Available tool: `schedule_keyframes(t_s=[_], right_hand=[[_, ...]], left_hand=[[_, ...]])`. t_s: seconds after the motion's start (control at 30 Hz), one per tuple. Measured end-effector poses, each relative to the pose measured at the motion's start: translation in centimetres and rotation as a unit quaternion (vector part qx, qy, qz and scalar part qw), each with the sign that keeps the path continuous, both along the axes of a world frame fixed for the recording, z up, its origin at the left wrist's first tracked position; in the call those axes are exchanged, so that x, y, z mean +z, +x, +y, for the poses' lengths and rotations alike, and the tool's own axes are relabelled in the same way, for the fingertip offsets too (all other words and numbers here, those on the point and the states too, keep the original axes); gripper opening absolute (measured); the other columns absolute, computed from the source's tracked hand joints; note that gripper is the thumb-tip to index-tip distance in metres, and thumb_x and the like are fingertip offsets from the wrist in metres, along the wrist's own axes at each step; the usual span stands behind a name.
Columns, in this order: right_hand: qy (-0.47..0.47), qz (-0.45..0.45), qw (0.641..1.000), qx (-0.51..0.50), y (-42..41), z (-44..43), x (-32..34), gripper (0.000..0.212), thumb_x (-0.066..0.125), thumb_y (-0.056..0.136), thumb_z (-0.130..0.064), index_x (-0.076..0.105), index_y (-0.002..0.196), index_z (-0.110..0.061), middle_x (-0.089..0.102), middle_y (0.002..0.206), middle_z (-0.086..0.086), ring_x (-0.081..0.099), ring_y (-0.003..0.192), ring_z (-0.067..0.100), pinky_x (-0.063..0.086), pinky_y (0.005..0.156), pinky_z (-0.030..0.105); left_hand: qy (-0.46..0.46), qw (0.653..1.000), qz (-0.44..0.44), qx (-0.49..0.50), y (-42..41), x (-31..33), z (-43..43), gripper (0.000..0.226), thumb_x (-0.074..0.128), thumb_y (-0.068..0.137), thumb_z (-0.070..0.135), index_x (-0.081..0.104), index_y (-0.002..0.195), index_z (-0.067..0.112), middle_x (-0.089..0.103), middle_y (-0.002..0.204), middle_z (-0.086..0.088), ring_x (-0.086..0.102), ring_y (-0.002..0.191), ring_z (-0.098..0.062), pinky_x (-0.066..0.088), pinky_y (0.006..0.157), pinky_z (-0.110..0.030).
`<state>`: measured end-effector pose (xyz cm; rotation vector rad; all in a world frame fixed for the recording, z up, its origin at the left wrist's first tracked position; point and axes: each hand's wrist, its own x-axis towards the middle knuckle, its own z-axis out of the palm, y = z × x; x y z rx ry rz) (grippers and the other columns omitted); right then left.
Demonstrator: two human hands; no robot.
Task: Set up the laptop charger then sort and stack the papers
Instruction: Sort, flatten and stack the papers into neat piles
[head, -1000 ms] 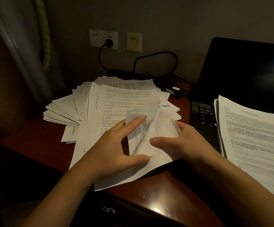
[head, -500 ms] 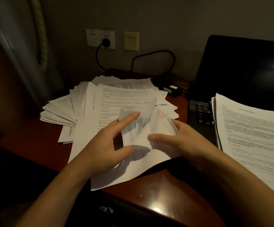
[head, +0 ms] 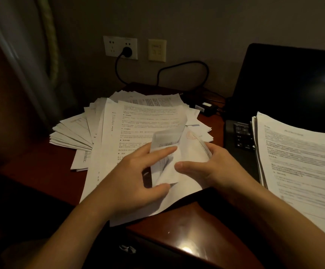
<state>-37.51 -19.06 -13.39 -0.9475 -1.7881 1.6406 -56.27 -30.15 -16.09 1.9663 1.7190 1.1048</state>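
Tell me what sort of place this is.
Probably a work desk in a home or hotel room: a dark wooden desk set against a wall, an open laptop with printed papers spread beside it, and a wall socket with a black plug in it.

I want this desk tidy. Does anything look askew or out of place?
The pile is fanned out crookedly and seems to overhang the desk's front edge. The stack lies on the laptop keyboard. The left hand and right hand hold a curled sheet.
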Motion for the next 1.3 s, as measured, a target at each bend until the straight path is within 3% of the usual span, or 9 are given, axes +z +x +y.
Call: schedule_keyframes(t_s=[0.1, 0.27, 0.43, 0.57, 0.7, 1.03, 1.2, 1.27, 1.3], right_hand=[[-0.018, -0.011, 1.000, 0.002, 0.2, -0.1, 0.5, 0.032, 0.080, 0.081, -0.014, 0.059, 0.095, -0.034, 0.074, 0.073, -0.020, 0.074, 0.070, 0.004, 0.055, 0.054, 0.017], [-0.124, -0.050, 0.989, 0.057, 1.9, 1.1, 2.1, 0.029, 0.074, 0.084, -0.008, 0.066, 0.112, -0.008, 0.076, 0.100, 0.014, 0.076, 0.090, 0.030, 0.063, 0.073, 0.038], [-0.125, -0.041, 0.989, 0.062, 1.4, 0.6, 2.0, 0.031, 0.077, 0.078, -0.010, 0.071, 0.108, -0.005, 0.078, 0.096, 0.012, 0.076, 0.087, 0.028, 0.063, 0.072, 0.034], [-0.038, -0.056, 0.997, 0.040, 0.7, -0.3, 1.5, 0.021, 0.079, 0.081, -0.018, 0.072, 0.100, -0.013, 0.078, 0.087, 0.006, 0.072, 0.068, 0.022, 0.056, 0.056, 0.024], [0.000, -0.067, 0.998, 0.003, 0.4, -0.7, 1.3, 0.023, 0.077, 0.085, -0.031, 0.070, 0.100, -0.015, 0.074, 0.072, 0.003, 0.055, 0.046, 0.014, 0.046, 0.043, 0.022], [-0.077, -0.047, 0.995, -0.038, 1.0, -0.2, 2.3, 0.033, 0.051, 0.104, -0.030, 0.066, 0.103, 0.000, 0.069, 0.067, 0.009, 0.061, 0.054, 0.017, 0.046, 0.044, 0.020], [-0.110, -0.017, 0.994, -0.012, 1.2, -0.1, 2.4, 0.021, 0.057, 0.099, -0.020, 0.073, 0.101, -0.007, 0.078, 0.091, 0.012, 0.076, 0.079, 0.024, 0.062, 0.062, 0.029], [-0.123, -0.001, 0.992, -0.005, 1.3, 0.0, 2.3, 0.021, 0.059, 0.097, -0.018, 0.070, 0.107, -0.004, 0.077, 0.093, 0.015, 0.076, 0.083, 0.027, 0.062, 0.067, 0.032], [-0.129, 0.012, 0.992, -0.006, 1.2, 0.1, 2.2, 0.022, 0.060, 0.097, -0.018, 0.069, 0.109, -0.002, 0.077, 0.095, 0.016, 0.076, 0.084, 0.028, 0.062, 0.069, 0.033]], left_hand=[[0.005, 1.000, -0.017, 0.001, 0.1, 0.2, 0.0, 0.072, 0.065, 0.087, 0.042, 0.029, 0.146, 0.060, 0.042, 0.137, 0.040, 0.046, 0.128, 0.007, 0.049, 0.099, -0.018], [0.034, 0.996, -0.061, 0.056, 0.7, 0.6, -0.5, 0.076, 0.043, 0.105, 0.013, 0.016, 0.139, 0.075, 0.059, 0.104, -0.007, 0.055, 0.056, -0.003, 0.046, 0.058, -0.014], [0.037, 0.996, -0.073, 0.040, 0.2, 0.4, -0.1, 0.055, 0.040, 0.098, 0.018, 0.054, 0.129, 0.061, 0.061, 0.119, 0.025, 0.051, 0.115, 0.014, 0.038, 0.095, -0.004], [-0.044, 0.999, -0.031, 0.006, 0.7, 0.4, -0.6, 0.074, 0.061, 0.077, 0.069, 0.030, 0.144, 0.063, 0.033, 0.133, 0.054, 0.027, 0.128, 0.028, 0.032, 0.099, -0.002], [-0.038, 0.999, -0.015, 0.018, 0.9, 0.1, -0.8, 0.091, 0.073, 0.068, 0.073, 0.018, 0.140, 0.072, 0.025, 0.126, 0.060, 0.021, 0.124, 0.033, 0.034, 0.096, -0.007], [0.015, 0.971, -0.239, 0.006, 0.6, 0.3, -1.0, 0.038, 0.059, 0.095, 0.030, 0.052, 0.130, 0.043, 0.064, 0.128, 0.026, 0.057, 0.124, 0.001, 0.046, 0.100, -0.015], [0.041, 0.976, -0.215, 0.019, 0.7, 0.6, -1.2, 0.073, 0.060, 0.094, 0.018, 0.027, 0.148, 0.055, 0.048, 0.143, 0.031, 0.050, 0.130, 0.005, 0.045, 0.109, -0.029], [0.053, 0.979, -0.192, 0.037, 1.0, 0.6, -1.5, 0.083, 0.052, 0.100, 0.011, 0.016, 0.142, 0.072, 0.055, 0.142, 0.009, 0.060, 0.121, -0.006, 0.050, 0.106, -0.035], [0.056, 0.982, -0.176, 0.043, 1.2, 0.5, -1.7, 0.080, 0.048, 0.102, 0.012, 0.017, 0.139, 0.076, 0.066, 0.118, -0.004, 0.029, 0.113, -0.016, 0.057, 0.091, -0.029]])
